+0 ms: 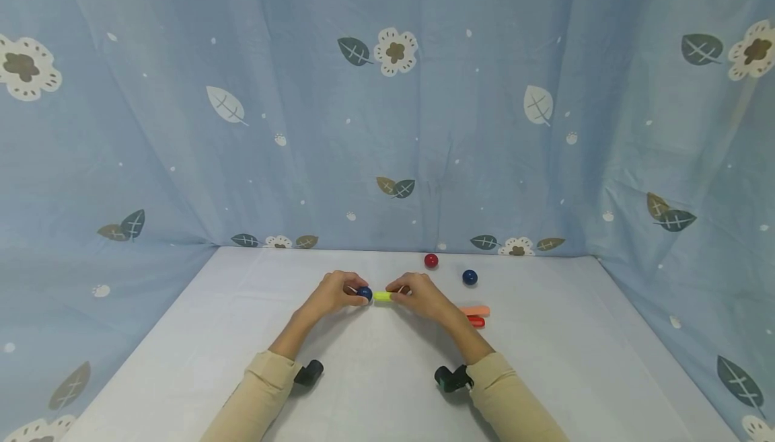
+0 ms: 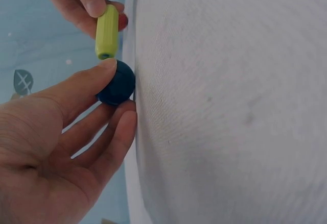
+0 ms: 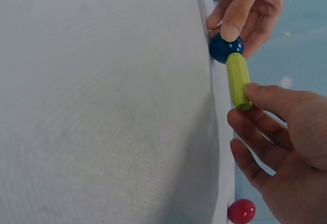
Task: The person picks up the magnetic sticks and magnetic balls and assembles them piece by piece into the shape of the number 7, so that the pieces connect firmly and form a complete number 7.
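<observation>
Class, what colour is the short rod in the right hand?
The rod is yellow-green, seen best in the right wrist view.

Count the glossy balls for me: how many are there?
3: a glossy dark-blue ball pinched in the left-hand grip; a glossy red ball farthest back; a second glossy dark-blue ball to its right, slightly nearer.

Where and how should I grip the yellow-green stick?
Pinch the yellow-green stick on its long sides near the outer end, from the right, as the right hand does. It is slim, and its other end faces the blue ball in the left hand, so probably best left clear.
</observation>
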The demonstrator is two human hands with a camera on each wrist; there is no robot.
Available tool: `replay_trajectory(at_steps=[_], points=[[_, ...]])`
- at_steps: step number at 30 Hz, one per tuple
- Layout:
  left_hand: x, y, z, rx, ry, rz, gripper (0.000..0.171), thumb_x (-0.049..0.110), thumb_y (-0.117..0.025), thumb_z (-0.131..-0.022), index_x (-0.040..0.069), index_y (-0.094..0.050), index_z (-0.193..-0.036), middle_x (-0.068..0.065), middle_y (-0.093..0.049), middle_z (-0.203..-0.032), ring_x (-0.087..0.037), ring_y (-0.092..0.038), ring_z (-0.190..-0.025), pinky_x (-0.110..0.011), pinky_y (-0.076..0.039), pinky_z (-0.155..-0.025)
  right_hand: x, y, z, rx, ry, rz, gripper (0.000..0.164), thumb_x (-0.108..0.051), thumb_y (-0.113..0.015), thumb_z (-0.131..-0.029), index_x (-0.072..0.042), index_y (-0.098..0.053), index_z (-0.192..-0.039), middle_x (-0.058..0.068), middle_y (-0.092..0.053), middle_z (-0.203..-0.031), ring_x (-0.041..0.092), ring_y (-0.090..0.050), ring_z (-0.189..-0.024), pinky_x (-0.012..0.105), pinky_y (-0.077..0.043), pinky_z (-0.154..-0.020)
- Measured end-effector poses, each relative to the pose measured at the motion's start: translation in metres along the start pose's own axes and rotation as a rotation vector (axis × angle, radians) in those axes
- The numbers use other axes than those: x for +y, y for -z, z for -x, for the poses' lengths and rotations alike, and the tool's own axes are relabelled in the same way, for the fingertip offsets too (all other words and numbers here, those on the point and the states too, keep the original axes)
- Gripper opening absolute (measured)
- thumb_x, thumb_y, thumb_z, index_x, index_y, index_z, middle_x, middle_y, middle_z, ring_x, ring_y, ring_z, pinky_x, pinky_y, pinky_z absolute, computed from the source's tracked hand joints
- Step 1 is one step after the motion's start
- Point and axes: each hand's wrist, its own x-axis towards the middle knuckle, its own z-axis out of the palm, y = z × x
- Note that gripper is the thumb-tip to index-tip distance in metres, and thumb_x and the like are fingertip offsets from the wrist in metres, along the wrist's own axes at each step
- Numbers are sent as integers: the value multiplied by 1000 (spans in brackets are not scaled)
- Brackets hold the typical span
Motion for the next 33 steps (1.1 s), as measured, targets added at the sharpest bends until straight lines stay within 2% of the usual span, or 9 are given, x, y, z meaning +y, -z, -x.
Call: replay_trajectory(at_steps=[12, 22, 33], points=[[0, 1, -1, 2, -3, -11, 27, 15, -82, -80, 13, -73, -106, -7, -75, -106, -16, -71, -88, -36, -58, -83, -1, -1, -3, 5, -8, 17, 21, -9, -66, -92, -4, -73, -112, 7, -73, -103, 13, -62, -87, 18, -51, -72], [1, 0, 2, 9, 2, -11, 27, 18, -82, -79, 12, -73, -105, -7, -75, -104, -15, -70, -85, -35, -58, -80, 1, -2, -2, 8, 2, 6, 21, -8, -66, -93, -2, -73, -111, 9, -72, -103, 17, -64, -88, 19, -52, -71], [0, 0, 1, 10, 1, -4, 27, 19, -82, -79, 14, -74, -105, -6, -75, -103, -14, -70, -85, -33, -57, -79, -1, 3, 4, 16, -29, 32, 20, -9, -67, -92, -4, -74, -109, 7, -73, -102, 15, -64, -87, 18, -51, -71]])
